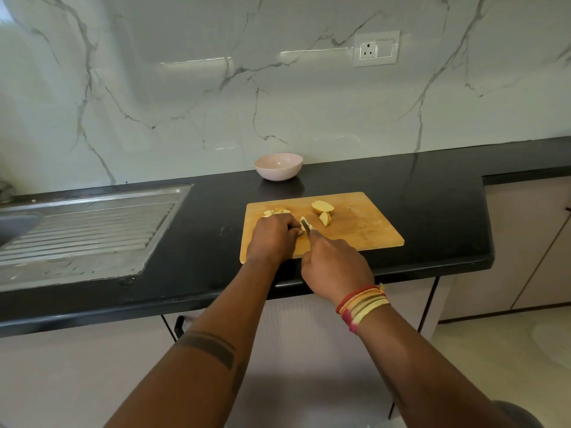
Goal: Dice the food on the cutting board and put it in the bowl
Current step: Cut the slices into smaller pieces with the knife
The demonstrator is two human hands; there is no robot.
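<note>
— Currently logged, item one: wooden cutting board [364, 230] on the black counter [197, 230], near edge. What sits on it?

— I list a small pile of diced pieces [276, 211] at the far left, two larger wedges [323, 211] right of them, and one pale piece [306, 225] under the left hand [273, 239], whose fingers pin it.

— Right hand [335, 267]?

— Clenched round a knife [306, 226], blade on that piece. Pink bowl [278, 166] stands beyond the board, apart.
</note>
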